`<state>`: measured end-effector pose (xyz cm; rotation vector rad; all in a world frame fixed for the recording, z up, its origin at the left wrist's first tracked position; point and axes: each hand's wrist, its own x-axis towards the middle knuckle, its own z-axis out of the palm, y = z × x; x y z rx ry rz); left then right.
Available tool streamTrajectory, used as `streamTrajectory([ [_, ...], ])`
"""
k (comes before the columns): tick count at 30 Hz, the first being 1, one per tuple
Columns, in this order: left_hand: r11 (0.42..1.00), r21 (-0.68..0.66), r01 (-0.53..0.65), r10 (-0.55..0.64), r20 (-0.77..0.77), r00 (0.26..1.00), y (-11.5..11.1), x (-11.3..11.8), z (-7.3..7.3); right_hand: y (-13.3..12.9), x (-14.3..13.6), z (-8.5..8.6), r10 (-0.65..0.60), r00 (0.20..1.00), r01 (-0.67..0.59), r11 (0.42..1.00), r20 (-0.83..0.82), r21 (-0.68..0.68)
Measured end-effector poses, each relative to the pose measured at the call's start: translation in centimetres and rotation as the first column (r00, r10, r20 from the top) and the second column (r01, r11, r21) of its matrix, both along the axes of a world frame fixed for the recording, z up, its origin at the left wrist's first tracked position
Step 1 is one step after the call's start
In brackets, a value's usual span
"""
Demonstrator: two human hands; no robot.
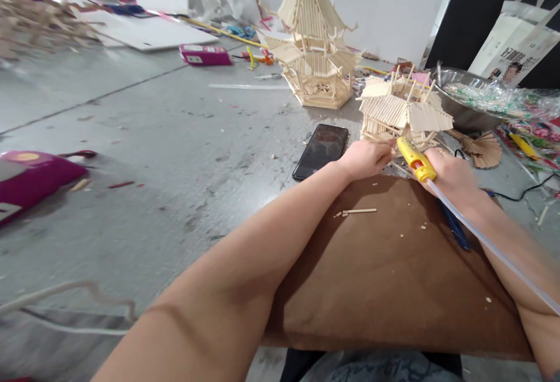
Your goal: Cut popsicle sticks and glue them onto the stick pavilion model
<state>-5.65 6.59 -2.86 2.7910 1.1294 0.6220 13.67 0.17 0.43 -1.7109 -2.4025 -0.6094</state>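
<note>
My right hand point(452, 175) is wrapped round a yellow hot glue gun point(415, 159), whose long clear glue stick point(494, 248) trails back over my forearm. The gun's nose points at the lower front of a small pavilion model point(405, 111) built of wooden sticks. At the model's lower left edge, my left hand point(370, 157) has its fingers bent together against the base; what they pinch, if anything, is hidden. Just left of that hand lies a black phone point(321, 150). A loose wooden stick point(359, 211) rests on the brown board point(394, 288) before me.
Behind stands a taller stick pagoda point(317, 61). To the right are a metal bowl point(472, 116) with plastic-wrapped items and a white tote bag point(511, 44). Magenta packs point(205, 55) lie on the grey floor point(175, 154). A dark blue tool point(452, 224) lies under my right wrist.
</note>
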Motion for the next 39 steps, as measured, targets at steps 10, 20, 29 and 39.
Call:
streamTrajectory([
  [10,1.000,0.023,0.006,-0.007,0.038,0.999,0.06,-0.11,-0.25,-0.38,-0.46,0.46,-0.074,0.997,0.075,0.996,0.030,-0.041],
  [20,1.000,0.020,-0.004,0.004,0.013,1.000,0.16,-0.09,-0.22,-0.51,-0.71,0.58,-0.120,0.993,0.121,0.990,0.022,-0.066],
  [29,1.000,0.024,0.007,-0.008,0.042,0.999,0.18,-0.09,-0.35,-0.43,-0.66,0.45,-0.108,0.994,0.108,0.993,-0.003,-0.040],
  [39,1.000,0.026,0.000,-0.001,0.024,1.000,0.17,-0.14,-0.31,-0.44,-0.59,0.45,-0.116,0.993,0.116,0.993,0.012,-0.038],
])
